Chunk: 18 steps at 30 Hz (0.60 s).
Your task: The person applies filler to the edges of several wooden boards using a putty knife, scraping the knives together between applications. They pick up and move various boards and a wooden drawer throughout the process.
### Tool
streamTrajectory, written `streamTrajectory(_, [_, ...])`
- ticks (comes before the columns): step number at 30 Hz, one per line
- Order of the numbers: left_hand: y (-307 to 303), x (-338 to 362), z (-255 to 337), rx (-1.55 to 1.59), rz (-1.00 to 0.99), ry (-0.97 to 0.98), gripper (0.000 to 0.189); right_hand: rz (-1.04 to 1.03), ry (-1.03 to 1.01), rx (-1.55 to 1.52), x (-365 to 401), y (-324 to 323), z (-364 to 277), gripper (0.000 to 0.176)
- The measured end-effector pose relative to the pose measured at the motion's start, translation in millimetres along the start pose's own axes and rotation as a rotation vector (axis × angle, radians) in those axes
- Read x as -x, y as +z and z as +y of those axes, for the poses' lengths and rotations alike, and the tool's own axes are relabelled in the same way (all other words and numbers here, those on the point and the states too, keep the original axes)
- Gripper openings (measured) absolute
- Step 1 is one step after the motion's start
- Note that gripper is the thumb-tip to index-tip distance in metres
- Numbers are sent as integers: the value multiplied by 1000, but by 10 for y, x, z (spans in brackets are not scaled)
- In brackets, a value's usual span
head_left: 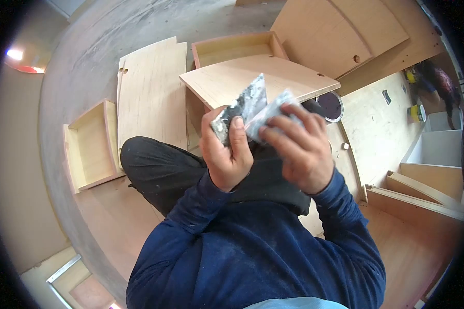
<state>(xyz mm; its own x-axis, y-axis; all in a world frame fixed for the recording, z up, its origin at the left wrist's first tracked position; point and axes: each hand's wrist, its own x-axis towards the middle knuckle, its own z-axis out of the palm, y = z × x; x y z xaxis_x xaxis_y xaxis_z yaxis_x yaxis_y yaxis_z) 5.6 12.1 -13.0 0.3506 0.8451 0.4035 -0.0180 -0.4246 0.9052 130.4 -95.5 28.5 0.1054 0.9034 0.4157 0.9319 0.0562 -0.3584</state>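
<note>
My left hand (pixel 226 152) grips a stained grey-and-white flat piece (pixel 247 105), its pointed corner facing up and my thumb pressed on its face. Close beside it, my right hand (pixel 301 147) is closed on a pale, whitish piece (pixel 281 110), blurred by motion. The two pieces meet or overlap between my hands; the exact contact is unclear. Both hands are above my lap, in front of a light plywood panel (pixel 258 77).
An open drawer box (pixel 90 147) and upright panels (pixel 152 92) stand at the left. Behind the panel lies another drawer (pixel 237 49). A can with dark contents (pixel 330 106) is at the right, with boards (pixel 417 198) lower down. Another person (pixel 438 85) is partly visible at far right.
</note>
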Motion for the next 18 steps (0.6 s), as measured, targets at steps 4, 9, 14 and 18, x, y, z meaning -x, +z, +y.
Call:
streamTrajectory(4, [-101, -68, -180, 1, 198, 15, 21, -273, 33, -55, 141, 212, 62, 51])
streamTrajectory(9, [-156, -303, 7, 522, 200, -487, 25, 221, 98, -280, 90, 109, 175, 31])
streamTrajectory(14, [71, -92, -136, 917, -36, -619, 23, 271, -95, -319, 76, 374, 7, 36])
streamTrajectory(18, [33, -94, -92, 852, 79, -522, 20, 179, 216, -271, 282, 386, 212, 33])
